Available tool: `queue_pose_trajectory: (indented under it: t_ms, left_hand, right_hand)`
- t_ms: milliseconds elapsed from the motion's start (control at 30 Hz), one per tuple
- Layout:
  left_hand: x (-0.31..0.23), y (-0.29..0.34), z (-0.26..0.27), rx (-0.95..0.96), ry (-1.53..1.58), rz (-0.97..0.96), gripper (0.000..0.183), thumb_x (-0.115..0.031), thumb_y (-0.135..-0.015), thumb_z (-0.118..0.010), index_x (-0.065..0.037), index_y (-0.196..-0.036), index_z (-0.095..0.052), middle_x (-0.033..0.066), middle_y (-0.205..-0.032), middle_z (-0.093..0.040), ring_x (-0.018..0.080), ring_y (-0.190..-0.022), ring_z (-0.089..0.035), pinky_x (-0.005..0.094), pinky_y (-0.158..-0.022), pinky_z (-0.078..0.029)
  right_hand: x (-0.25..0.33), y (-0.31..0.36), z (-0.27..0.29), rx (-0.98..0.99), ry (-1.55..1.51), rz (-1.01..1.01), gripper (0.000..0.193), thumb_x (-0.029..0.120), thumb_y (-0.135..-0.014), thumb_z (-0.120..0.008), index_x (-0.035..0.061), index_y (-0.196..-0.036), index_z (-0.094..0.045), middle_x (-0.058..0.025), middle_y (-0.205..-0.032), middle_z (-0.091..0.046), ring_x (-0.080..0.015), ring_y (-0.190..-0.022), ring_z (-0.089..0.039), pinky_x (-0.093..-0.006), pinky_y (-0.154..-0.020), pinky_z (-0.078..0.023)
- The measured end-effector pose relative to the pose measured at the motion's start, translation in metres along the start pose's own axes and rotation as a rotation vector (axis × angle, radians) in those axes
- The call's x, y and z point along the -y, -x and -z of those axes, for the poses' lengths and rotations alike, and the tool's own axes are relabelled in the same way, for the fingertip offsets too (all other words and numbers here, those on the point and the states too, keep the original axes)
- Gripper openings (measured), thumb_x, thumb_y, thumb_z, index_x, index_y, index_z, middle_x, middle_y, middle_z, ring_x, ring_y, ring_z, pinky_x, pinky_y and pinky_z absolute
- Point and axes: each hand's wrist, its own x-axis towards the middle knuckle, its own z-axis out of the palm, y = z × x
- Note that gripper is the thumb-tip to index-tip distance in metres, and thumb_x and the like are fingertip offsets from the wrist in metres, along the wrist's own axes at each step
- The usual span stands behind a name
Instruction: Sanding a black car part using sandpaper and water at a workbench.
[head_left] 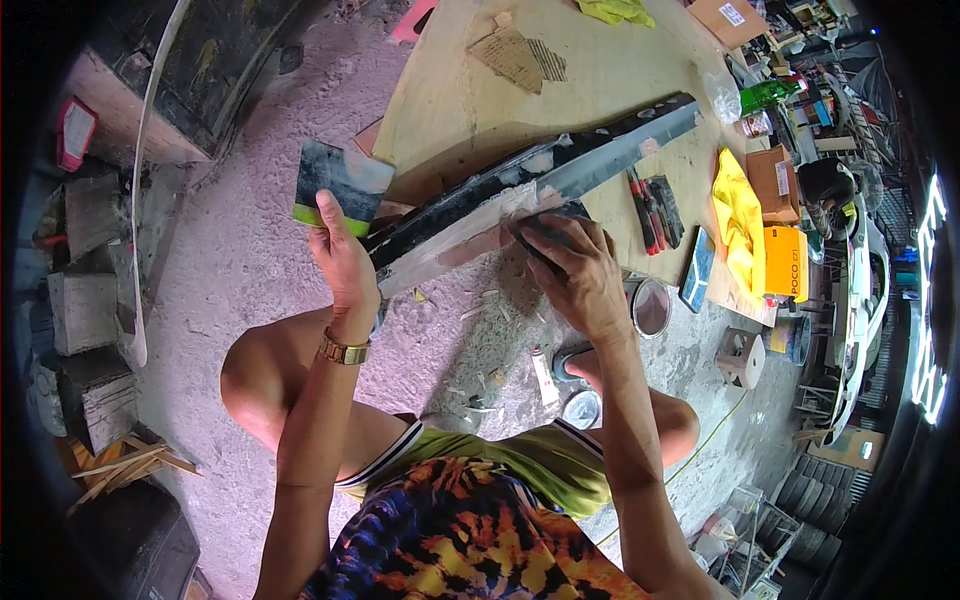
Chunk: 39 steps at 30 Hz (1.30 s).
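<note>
A long, narrow black and grey panel (560, 160) slants across the tabletop's near edge, with pale filler-like patches and dust on it. My left hand (343, 262) is at its left end, the thumb raised against a flat rectangular pad (342, 182). That pad is dark, dusty and lime-green along its lower edge. Below the middle of the panel, my right hand (575, 265) curls its fingers around a dark block (540, 240) and presses it to the panel's near side. The fingers partly hide the block, so its exact kind does not show.
On the wooden tabletop (440, 95) lie torn cardboard (507, 58), red-handled tools (645, 212), a phone-like blue slab (697, 268), a yellow cloth (738, 225) and a yellow box (786, 262). Below stand a round tin (651, 307) and a tube (544, 375). Wood scraps (125, 460) lie left.
</note>
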Motion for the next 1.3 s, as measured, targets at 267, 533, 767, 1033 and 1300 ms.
queue_pose_trajectory:
  t_ms: [267, 533, 767, 1033, 1300]
  left_hand:
    - [0.003, -0.002, 0.0, 0.011, 0.074, -0.017, 0.051, -0.051, -0.097, -0.052, -0.002, -0.11, -0.058, 0.0024, -0.101, -0.061, 0.0108, -0.09, -0.054, 0.0264, -0.083, -0.043]
    - [0.006, -0.003, 0.0, -0.016, 0.046, -0.027, 0.05, -0.05, -0.097, -0.052, -0.002, -0.108, -0.058, 0.0021, -0.099, -0.061, 0.0107, -0.089, -0.054, 0.0263, -0.081, -0.044]
    - [0.0, -0.001, 0.0, 0.004, 0.038, -0.051, 0.052, -0.052, -0.096, -0.052, -0.001, -0.107, -0.059, 0.0019, -0.097, -0.062, 0.011, -0.087, -0.055, 0.0263, -0.08, -0.044]
    - [-0.001, 0.0, 0.002, 0.021, 0.027, 0.023, 0.057, -0.058, -0.092, -0.055, -0.003, -0.108, -0.059, 0.0027, -0.101, -0.06, 0.0127, -0.091, -0.051, 0.0264, -0.083, -0.04]
    - [-0.003, 0.001, -0.001, 0.023, 0.053, 0.001, 0.057, -0.058, -0.092, -0.055, -0.004, -0.105, -0.059, 0.002, -0.098, -0.059, 0.0123, -0.089, -0.05, 0.0269, -0.082, -0.04]
  right_hand:
    - [0.003, -0.011, -0.002, -0.012, 0.001, 0.047, 0.037, 0.015, -0.08, -0.07, 0.0203, -0.117, -0.069, -0.0055, -0.124, -0.059, -0.03, -0.115, -0.052, -0.0427, -0.102, -0.039]
    - [-0.008, -0.008, -0.001, 0.001, -0.052, 0.115, 0.036, 0.014, -0.079, -0.07, 0.0156, -0.116, -0.069, -0.0057, -0.121, -0.061, -0.0286, -0.113, -0.054, -0.0411, -0.099, -0.041]
    - [-0.004, 0.019, 0.012, 0.063, -0.103, 0.076, 0.037, 0.011, -0.076, -0.072, 0.0129, -0.112, -0.069, -0.0067, -0.122, -0.061, -0.0303, -0.11, -0.055, -0.0419, -0.096, -0.043]
    - [0.03, 0.001, 0.004, -0.016, -0.073, 0.135, 0.036, 0.011, -0.076, -0.071, 0.0131, -0.111, -0.07, -0.0067, -0.119, -0.061, -0.0304, -0.111, -0.054, -0.0431, -0.095, -0.044]
    - [0.035, -0.007, -0.013, -0.01, -0.055, 0.146, 0.038, 0.014, -0.076, -0.071, 0.0143, -0.114, -0.068, -0.0061, -0.121, -0.059, -0.0302, -0.112, -0.052, -0.0442, -0.098, -0.041]
